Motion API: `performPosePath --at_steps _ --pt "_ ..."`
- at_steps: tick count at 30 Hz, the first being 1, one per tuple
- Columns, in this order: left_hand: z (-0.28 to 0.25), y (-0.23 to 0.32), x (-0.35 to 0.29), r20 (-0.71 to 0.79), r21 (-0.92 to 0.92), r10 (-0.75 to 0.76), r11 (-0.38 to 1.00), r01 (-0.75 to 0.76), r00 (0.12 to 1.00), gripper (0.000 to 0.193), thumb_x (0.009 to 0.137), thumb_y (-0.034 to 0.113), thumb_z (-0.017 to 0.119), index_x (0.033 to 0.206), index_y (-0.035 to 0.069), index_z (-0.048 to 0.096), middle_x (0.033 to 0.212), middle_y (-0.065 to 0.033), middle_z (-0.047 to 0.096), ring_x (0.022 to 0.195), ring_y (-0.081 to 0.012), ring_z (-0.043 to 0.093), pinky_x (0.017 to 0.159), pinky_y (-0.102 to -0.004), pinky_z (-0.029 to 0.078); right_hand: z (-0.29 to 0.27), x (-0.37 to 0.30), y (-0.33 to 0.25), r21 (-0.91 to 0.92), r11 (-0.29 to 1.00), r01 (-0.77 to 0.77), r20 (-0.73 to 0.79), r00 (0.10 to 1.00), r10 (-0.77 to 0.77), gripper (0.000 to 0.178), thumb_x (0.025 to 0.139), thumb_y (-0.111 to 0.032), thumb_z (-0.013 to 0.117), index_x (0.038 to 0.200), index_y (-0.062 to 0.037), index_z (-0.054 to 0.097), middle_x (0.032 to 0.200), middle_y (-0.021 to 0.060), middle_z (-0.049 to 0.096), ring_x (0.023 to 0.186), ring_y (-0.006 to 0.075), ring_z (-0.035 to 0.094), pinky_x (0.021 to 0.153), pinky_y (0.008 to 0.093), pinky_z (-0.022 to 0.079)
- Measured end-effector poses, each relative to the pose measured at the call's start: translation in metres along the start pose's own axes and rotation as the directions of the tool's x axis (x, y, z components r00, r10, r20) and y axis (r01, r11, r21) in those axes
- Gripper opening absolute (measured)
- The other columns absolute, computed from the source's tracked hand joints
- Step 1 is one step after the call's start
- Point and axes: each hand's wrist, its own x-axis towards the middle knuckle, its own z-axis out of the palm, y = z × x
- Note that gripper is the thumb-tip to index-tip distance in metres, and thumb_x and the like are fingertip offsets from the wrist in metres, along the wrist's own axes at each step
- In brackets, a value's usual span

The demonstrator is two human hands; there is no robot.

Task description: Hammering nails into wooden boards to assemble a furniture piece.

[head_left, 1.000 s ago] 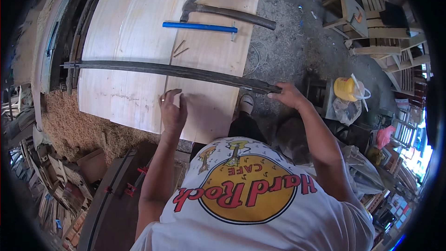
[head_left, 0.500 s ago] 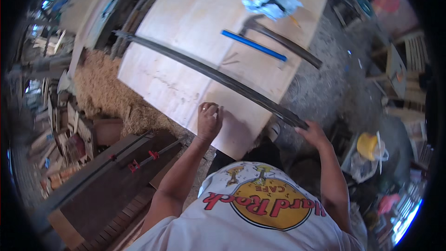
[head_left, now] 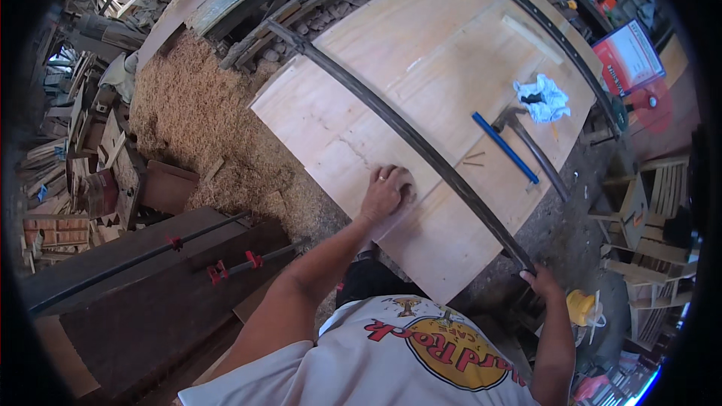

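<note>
My right hand is wrapped round the near end of a long dark bar clamp, which crosses a pale plywood panel diagonally. On the panel's near part rests my left hand, its fingers curled; whatever lies inside them is hidden. Beyond the bar are a claw hammer with a dark handle, a blue rod-like tool and a few thin brown pieces. A crumpled pale blue plastic bag with something dark on it sits near the hammer head.
A second dark bar spans the panel's far end. Wood shavings are heaped at the left. Dark boards with red-fitted clamps lie at the lower left. Wooden chair frames and a yellow container stand at the right.
The view has swung, so the panel and tools appear lower and further right. My left hand has shifted over the panel toward the bar clamp; my right hand still grips the bar's end.
</note>
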Motion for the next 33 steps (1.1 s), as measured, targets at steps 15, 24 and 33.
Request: performPosePath --at_steps 15,24,33 --pt "-0.017 0.009 0.004 0.048 0.029 -0.050 0.998 0.048 0.998 0.029 0.092 0.024 0.066 0.107 0.000 0.068 0.130 -0.0125 0.057 0.131 -0.0318 0.047 0.114 -0.0469 0.033 -0.189 -0.209 -0.352 -0.077 -0.027 0.997 -0.697 -0.074 -0.713 0.011 0.084 -0.020 0.073 0.093 -0.0167 0.067 0.095 0.0035 0.070 0.078 0.0204 0.068 0.072 0.0389 0.057" --pt "-0.021 -0.055 -0.001 -0.069 -0.363 -0.117 0.928 0.084 0.991 0.030 0.090 0.015 0.068 0.116 0.002 0.063 0.121 -0.0177 0.062 0.120 -0.0363 0.055 0.106 -0.0461 0.042 -0.161 -0.130 -0.403 0.041 0.180 0.983 -0.556 0.172 -0.813 0.026 0.086 -0.008 0.075 0.111 -0.0063 0.074 0.100 0.0091 0.071 0.085 0.0255 0.067 0.074 0.0396 0.055" --pt "-0.174 -0.330 0.093 -0.479 -0.005 -0.383 0.901 0.434 0.790 0.031 0.094 0.016 0.072 0.115 -0.006 0.065 0.121 -0.0220 0.064 0.110 -0.0351 0.060 0.097 -0.0420 0.048 -0.049 0.024 -0.502 0.202 0.693 0.692 -0.465 0.691 -0.554 0.026 0.092 -0.005 0.068 0.117 -0.0028 0.070 0.102 0.0166 0.070 0.094 0.0328 0.067 0.084 0.0405 0.054"
